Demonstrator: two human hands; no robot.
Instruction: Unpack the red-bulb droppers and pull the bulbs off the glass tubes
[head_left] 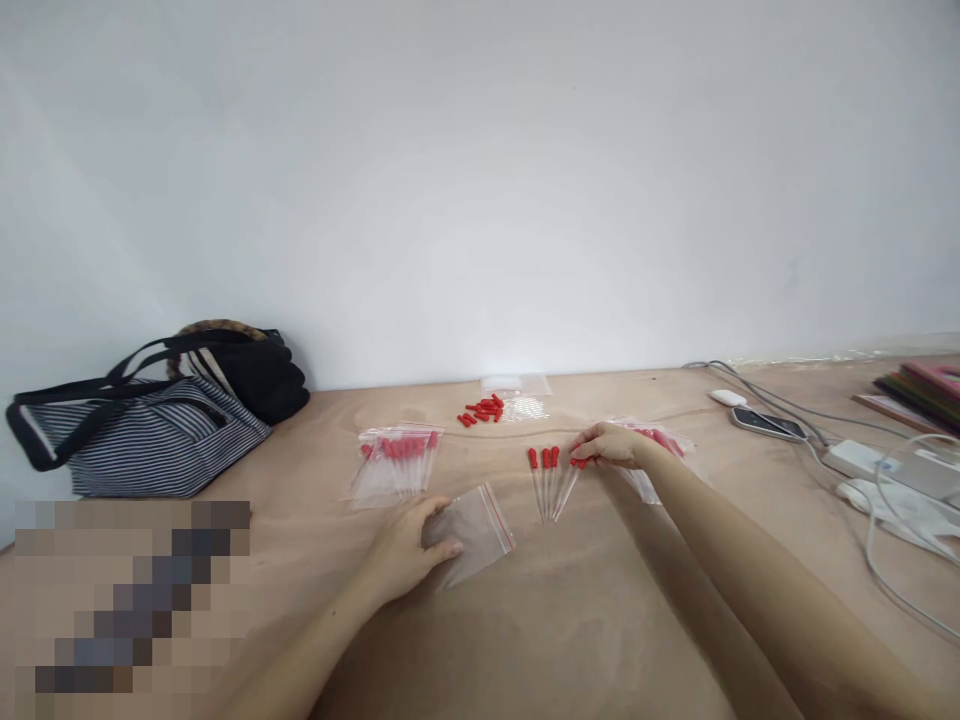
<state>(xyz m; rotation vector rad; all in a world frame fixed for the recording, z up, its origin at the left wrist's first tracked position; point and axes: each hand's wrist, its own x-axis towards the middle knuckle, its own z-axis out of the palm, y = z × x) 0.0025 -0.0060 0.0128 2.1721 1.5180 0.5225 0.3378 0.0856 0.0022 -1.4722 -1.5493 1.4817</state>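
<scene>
My left hand (412,540) is closed on the edge of a clear zip-lock bag (480,535) with a red seal line, thumb in front. It looks flat, with nothing visible inside. To the right, my right hand (606,445) has its fingertips closed on the red bulbs of glass droppers (571,485) that lean to the right; how many it grips is partly hidden. Beside these, several more droppers (546,470) lie spread with red bulbs pointing away from me. A filled zip-lock bag of droppers (401,460) lies on the left, another (667,440) behind my right wrist.
Loose red rubber bulbs (484,408) and a pile of clear tubes (525,408) lie toward the wall, near a flat clear bag (516,384). A striped bag (157,435) stands left. A phone (766,423), cables and a white power strip (862,460) are at right.
</scene>
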